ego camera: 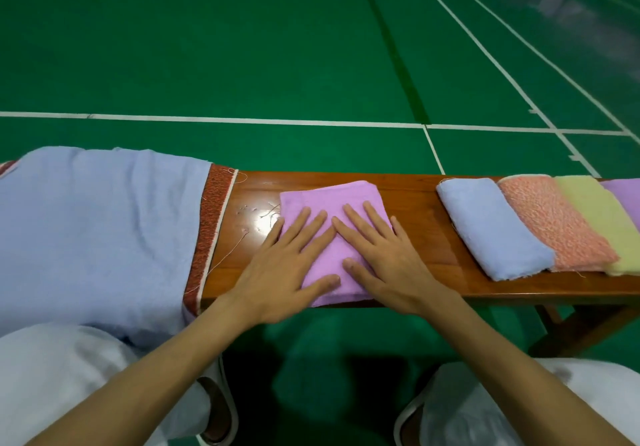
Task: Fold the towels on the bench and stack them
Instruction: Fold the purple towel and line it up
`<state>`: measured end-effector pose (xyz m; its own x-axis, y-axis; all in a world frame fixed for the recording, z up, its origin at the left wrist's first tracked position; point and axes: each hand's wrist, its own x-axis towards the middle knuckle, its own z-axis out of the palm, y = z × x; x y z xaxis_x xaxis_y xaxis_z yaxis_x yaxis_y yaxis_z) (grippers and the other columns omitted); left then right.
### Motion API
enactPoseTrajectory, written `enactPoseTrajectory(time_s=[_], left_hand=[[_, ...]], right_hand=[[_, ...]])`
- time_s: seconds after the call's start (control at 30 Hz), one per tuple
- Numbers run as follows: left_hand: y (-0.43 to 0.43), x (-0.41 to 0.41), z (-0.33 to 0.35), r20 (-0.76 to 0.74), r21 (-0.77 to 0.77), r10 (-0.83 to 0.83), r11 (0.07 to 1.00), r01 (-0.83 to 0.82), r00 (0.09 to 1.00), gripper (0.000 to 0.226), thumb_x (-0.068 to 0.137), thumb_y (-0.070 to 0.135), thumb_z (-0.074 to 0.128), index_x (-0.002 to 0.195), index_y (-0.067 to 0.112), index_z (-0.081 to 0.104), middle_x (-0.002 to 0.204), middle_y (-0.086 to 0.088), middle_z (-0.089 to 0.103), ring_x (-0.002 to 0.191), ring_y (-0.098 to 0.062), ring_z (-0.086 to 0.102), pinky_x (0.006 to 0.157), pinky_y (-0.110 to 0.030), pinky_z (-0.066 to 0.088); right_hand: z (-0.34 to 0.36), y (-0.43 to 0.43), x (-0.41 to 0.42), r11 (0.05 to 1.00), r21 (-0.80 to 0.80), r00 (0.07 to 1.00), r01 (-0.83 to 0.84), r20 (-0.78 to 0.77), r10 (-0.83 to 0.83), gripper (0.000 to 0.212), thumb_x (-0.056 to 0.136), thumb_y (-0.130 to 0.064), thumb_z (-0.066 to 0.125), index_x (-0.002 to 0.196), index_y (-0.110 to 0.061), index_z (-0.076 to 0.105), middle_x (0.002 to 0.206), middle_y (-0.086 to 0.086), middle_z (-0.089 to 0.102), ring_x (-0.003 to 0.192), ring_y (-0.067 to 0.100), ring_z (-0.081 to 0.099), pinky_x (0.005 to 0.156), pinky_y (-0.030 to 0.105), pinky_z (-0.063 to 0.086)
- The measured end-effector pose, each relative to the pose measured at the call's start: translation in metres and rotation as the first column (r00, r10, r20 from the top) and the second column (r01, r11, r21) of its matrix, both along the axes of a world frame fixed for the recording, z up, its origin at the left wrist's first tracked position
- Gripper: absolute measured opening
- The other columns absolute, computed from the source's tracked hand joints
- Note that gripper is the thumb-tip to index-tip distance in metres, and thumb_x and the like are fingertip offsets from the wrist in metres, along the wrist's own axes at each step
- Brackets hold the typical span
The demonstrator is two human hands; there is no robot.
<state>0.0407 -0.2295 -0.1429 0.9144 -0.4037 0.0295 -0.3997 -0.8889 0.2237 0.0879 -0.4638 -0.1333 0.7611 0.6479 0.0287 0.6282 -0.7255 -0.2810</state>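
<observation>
Right now both my hands lie flat on the pink towel (329, 199), fingers straight and spread, gripping nothing. It sits folded into a small square at the middle of the worktop (415, 213), its near edge reaching the front edge of the wood. My left hand (284, 272) covers the towel's 8 o'clock part, the outermost finger at the cloth's left border. My right hand (384, 258) presses the 4 o'clock part, and the two forefingers come close together near the towel's centre.

At 3 o'clock from the pink towel, apart from it across bare wood, four folded towels lie in an overlapping row: the folded blue towel (491, 230) nearest, then the orange towel (554, 227), the yellow towel (599, 213) and the purple towel (625, 191), which the frame cuts off.

At 9 o'clock the spread blue towel (97, 230) drapes unfolded over the worktop's left end, with the edge of a red towel (211, 234) showing beneath it.

At 12 o'clock, beyond the worktop, is green floor (242, 47) with white lines. My white trousers (52, 376) fill the 6 o'clock corners.
</observation>
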Motion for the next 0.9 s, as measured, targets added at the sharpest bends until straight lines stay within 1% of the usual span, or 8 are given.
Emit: enactPoseTrajectory(time_s=[0.27, 0.37, 0.4, 0.5, 0.6, 0.67, 0.8, 0.9], left_hand=[[0.015, 0.02, -0.003, 0.035, -0.007, -0.001, 1.0, 0.001, 0.999, 0.085, 0.097, 0.08, 0.015, 0.165, 0.032, -0.001, 0.172, 0.009, -0.011, 0.157, -0.011, -0.019, 0.128, -0.054, 0.002], [0.018, 0.021, 0.001, 0.098, -0.131, 0.005, 0.991, 0.008, 0.995, 0.073, 0.103, 0.069, 0.023, 0.165, 0.031, 0.017, 0.173, 0.007, 0.006, 0.159, -0.011, -0.01, 0.129, -0.05, 0.005], [0.018, 0.019, 0.004, 0.127, -0.174, 0.006, 0.985, 0.016, 0.992, 0.07, 0.104, 0.067, 0.027, 0.163, 0.03, 0.025, 0.172, 0.006, 0.014, 0.159, -0.011, -0.003, 0.129, -0.048, 0.008], [0.017, 0.007, 0.01, 0.151, -0.22, -0.004, 0.975, 0.038, 0.989, 0.075, 0.097, 0.075, 0.043, 0.155, 0.027, 0.044, 0.164, 0.005, 0.036, 0.154, -0.012, 0.024, 0.124, -0.047, 0.027], [0.018, -0.004, 0.008, 0.103, -0.142, -0.05, 0.988, 0.065, 0.993, 0.091, 0.083, 0.083, 0.057, 0.153, 0.027, 0.044, 0.162, 0.005, 0.037, 0.148, -0.014, 0.032, 0.121, -0.044, 0.033], [0.019, -0.009, 0.004, 0.116, -0.115, -0.081, 0.989, 0.094, 0.99, 0.092, 0.079, 0.074, 0.069, 0.154, 0.026, 0.043, 0.162, 0.003, 0.039, 0.147, -0.017, 0.035, 0.118, -0.043, 0.035], [0.023, -0.014, 0.007, 0.144, -0.137, -0.105, 0.983, 0.125, 0.984, 0.077, 0.077, 0.057, 0.079, 0.144, 0.026, 0.056, 0.151, 0.006, 0.053, 0.136, -0.015, 0.046, 0.106, -0.038, 0.045], [0.028, -0.019, 0.013, 0.187, -0.233, -0.073, 0.965, 0.116, 0.98, 0.052, 0.079, 0.043, 0.072, 0.128, 0.027, 0.069, 0.136, 0.013, 0.064, 0.118, -0.009, 0.053, 0.092, -0.032, 0.047]], right_hand=[[-0.003, -0.006, 0.011, 0.986, -0.013, 0.983, 0.168, -0.072, -0.169, 0.077, 0.093, -0.075, 0.002, 0.162, -0.042, -0.004, 0.168, -0.02, -0.019, 0.156, 0.016, -0.021, 0.126, 0.055, -0.005], [0.007, -0.003, 0.004, 0.982, 0.085, 0.976, 0.166, -0.154, -0.152, 0.087, 0.088, -0.082, 0.013, 0.163, -0.039, 0.005, 0.169, -0.02, -0.015, 0.155, 0.012, -0.023, 0.127, 0.051, -0.006], [0.008, -0.005, 0.001, 0.981, 0.12, 0.981, 0.151, -0.139, -0.134, 0.09, 0.088, -0.084, 0.02, 0.164, -0.037, 0.011, 0.17, -0.018, -0.01, 0.156, 0.013, -0.021, 0.128, 0.051, -0.003], [0.006, -0.022, -0.007, 0.992, 0.124, 0.998, 0.029, 0.06, -0.037, 0.097, 0.084, -0.084, 0.051, 0.16, -0.026, 0.033, 0.171, -0.008, 0.012, 0.159, 0.021, -0.002, 0.126, 0.056, 0.014], [0.001, -0.038, -0.011, 0.998, 0.063, 0.999, -0.006, 0.045, 0.003, 0.101, 0.074, -0.072, 0.073, 0.158, -0.028, 0.037, 0.168, -0.007, 0.025, 0.157, 0.022, 0.014, 0.122, 0.058, 0.029], [0.001, -0.042, -0.014, 0.998, 0.066, 0.998, -0.007, 0.07, 0.002, 0.099, 0.07, -0.061, 0.084, 0.154, -0.028, 0.044, 0.163, -0.006, 0.036, 0.151, 0.025, 0.028, 0.116, 0.057, 0.039], [0.006, -0.047, -0.022, 0.989, 0.144, 0.995, -0.03, 0.1, 0.016, 0.08, 0.067, -0.047, 0.088, 0.14, -0.027, 0.061, 0.148, -0.007, 0.054, 0.134, 0.02, 0.045, 0.102, 0.046, 0.052], [0.011, -0.053, -0.023, 0.978, 0.207, 0.997, -0.025, 0.072, 0.01, 0.063, 0.071, -0.043, 0.077, 0.13, -0.024, 0.069, 0.133, -0.01, 0.064, 0.122, 0.014, 0.05, 0.097, 0.038, 0.054]])
